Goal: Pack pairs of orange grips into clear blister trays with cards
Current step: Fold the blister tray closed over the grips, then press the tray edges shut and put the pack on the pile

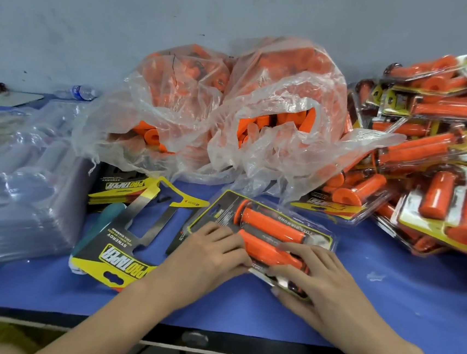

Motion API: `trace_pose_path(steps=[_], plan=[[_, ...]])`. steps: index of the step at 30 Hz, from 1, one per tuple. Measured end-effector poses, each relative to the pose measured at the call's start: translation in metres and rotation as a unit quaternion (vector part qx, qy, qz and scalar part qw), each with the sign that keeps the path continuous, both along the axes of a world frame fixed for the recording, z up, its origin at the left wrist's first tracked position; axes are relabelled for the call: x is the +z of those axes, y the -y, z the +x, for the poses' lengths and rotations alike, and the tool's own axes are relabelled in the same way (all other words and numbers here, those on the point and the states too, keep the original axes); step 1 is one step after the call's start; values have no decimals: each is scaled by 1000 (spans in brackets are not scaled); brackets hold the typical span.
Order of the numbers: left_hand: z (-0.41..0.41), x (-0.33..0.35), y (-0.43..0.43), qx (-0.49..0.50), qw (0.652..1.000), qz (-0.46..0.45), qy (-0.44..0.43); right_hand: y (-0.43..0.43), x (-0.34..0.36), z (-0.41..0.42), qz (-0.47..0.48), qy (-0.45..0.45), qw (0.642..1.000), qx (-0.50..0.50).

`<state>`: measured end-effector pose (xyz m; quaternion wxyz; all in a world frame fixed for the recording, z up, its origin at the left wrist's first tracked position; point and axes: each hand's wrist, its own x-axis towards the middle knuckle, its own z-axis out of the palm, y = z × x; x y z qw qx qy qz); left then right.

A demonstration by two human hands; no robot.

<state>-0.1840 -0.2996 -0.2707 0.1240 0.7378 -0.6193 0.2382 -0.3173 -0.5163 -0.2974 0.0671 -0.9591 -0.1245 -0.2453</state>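
Note:
A clear blister tray point(326, 238) with a black and yellow card lies in the middle of the blue table, holding two orange grips point(272, 223) side by side. My left hand point(207, 257) lies flat on the tray's left part, fingers straight and pressing down. My right hand point(316, 279) presses on the tray's near right part, fingers spread over the nearer grip and the tray edge. A loose printed card point(123, 240) with cut-outs lies just left of the tray.
Two clear plastic bags point(232, 114) of loose orange grips stand behind the tray. A heap of packed blister packs point(433, 167) fills the right. Stacked empty clear trays point(20, 185) sit at the left, more cards point(117, 188) beside them, a water bottle point(82, 92) at the back.

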Motion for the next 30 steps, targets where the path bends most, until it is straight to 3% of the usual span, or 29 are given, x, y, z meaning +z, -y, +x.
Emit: trace_pose_path(steps=[3, 5, 6, 8, 10, 11, 16, 21, 23, 25, 30], plan=[[2, 10, -10, 31, 999, 0, -24, -6, 0, 10, 21, 6, 1000, -4], [17, 26, -29, 124, 989, -72, -43, -8, -1, 14, 36, 14, 999, -5], [30, 36, -43, 202, 969, -120, -68, -9, -2, 15, 42, 15, 999, -8], [58, 52, -82, 382, 892, -180, -160, -11, -3, 16, 46, 21, 999, -17], [77, 58, -115, 503, 821, -155, -220, -12, -5, 16, 41, 26, 999, -23], [81, 57, -124, 531, 809, -119, -221, -13, -6, 16, 39, 29, 998, -26], [86, 45, -122, 576, 765, 141, -253, -13, -7, 15, 49, 27, 998, -35], [86, 36, -122, 558, 751, 172, -309, -14, -6, 13, 58, 22, 997, -41], [81, 28, -120, 558, 740, 121, -356, -14, -5, 13, 64, 20, 997, -40], [76, 26, -117, 542, 740, 8, -398, -15, -5, 13, 66, 20, 997, -37], [46, 67, -102, 472, 768, -208, -379, -13, -5, 12, 77, 13, 997, -29]])
